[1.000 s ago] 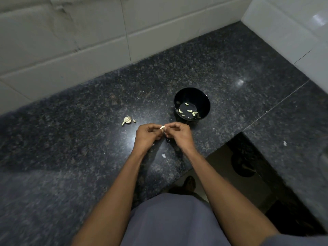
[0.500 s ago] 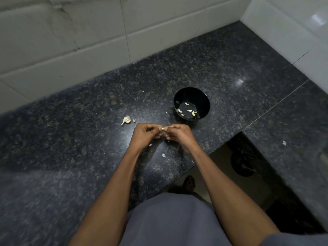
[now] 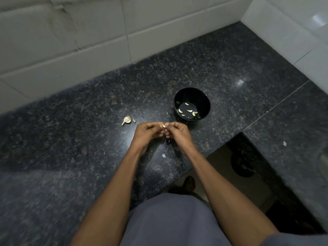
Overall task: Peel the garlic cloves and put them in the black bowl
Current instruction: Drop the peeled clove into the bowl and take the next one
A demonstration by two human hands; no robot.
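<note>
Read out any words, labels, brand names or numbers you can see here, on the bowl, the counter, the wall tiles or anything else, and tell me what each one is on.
There is no readable text in this view.
Black bowl: plain, no label or brand showing.
Granite counter: only speckle and glare, no markings.
Wall tiles: blank, just grout lines and smudges.
Garlic clove pinched between the left hand and right hand: nothing written.

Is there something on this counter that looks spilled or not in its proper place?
Only small litter: white peel scraps lie loose on the counter below the hands, and another white scrap lies on the right slab. The black bowl stands upright with the peeled cloves inside.
</note>
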